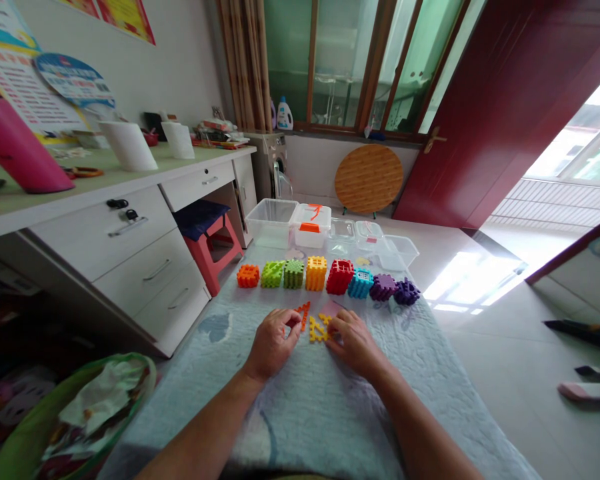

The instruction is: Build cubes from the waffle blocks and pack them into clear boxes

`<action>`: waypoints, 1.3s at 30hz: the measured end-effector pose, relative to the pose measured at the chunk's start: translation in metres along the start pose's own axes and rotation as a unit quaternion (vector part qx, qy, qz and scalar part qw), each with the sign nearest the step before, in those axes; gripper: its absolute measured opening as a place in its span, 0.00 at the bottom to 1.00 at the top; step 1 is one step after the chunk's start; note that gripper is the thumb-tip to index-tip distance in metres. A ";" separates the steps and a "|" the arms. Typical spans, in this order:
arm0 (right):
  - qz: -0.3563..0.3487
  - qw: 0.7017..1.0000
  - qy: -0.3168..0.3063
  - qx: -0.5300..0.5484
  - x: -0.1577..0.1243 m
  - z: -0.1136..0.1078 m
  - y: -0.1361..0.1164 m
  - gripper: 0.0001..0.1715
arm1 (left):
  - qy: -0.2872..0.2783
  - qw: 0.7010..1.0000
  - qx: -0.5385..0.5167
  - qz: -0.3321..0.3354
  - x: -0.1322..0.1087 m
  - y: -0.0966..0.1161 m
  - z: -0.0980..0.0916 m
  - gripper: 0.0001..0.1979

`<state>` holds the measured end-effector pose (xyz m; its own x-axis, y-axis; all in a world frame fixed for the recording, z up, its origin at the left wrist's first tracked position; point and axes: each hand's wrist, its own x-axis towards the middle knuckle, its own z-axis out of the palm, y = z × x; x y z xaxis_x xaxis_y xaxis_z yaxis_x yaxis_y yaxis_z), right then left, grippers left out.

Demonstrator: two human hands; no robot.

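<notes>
My left hand (274, 341) is closed in a pinch at the near end of an orange notched plastic building piece (305, 313). Beside it, my right hand (354, 339) has its fingers bent onto the right edge of a yellow notched building piece (319, 330); its fingertips are partly hidden. Beyond both hands runs a row of block cubes: orange (248, 276), light green (272, 274), darker green (293, 274), yellow (317, 273), red (340, 277), blue (361, 283), and purple (383, 287), with a dark purple one (407, 291) at the right end.
Clear plastic boxes (273, 223) and a lidded box with an orange latch (313, 223) stand at the far end of the cloth-covered table (300, 413). To the left are a white desk (145, 233), a red stool (207, 257) and a green bin (145, 373).
</notes>
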<state>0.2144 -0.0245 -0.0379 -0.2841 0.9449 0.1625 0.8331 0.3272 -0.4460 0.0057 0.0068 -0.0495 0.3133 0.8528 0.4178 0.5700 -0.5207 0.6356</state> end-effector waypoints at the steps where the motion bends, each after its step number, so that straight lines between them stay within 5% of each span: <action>1: -0.002 1.000 0.003 0.005 0.001 0.002 0.001 0.05 | 0.000 1.000 -0.001 -0.003 0.000 0.000 0.000 0.04; 9: -0.009 0.998 0.034 0.048 0.002 0.004 0.016 0.08 | 0.005 1.000 -0.001 0.001 0.001 -0.001 0.001 0.04; 19: -0.021 0.999 0.013 0.023 0.005 0.011 -0.002 0.08 | -0.001 1.000 -0.007 -0.002 -0.001 0.000 0.001 0.04; 27: 0.028 0.989 0.116 0.082 0.007 -0.003 0.037 0.11 | 0.003 1.000 -0.002 0.010 0.000 -0.003 0.002 0.04; 39: 0.040 0.996 0.050 0.056 0.008 0.000 0.043 0.12 | -0.004 1.000 -0.002 0.010 -0.001 -0.003 0.002 0.04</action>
<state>0.2477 -0.0029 -0.0555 -0.1650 0.9643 0.2069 0.7918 0.2547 -0.5552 0.0053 0.0080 -0.0533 0.3312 0.8428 0.4243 0.5600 -0.5375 0.6304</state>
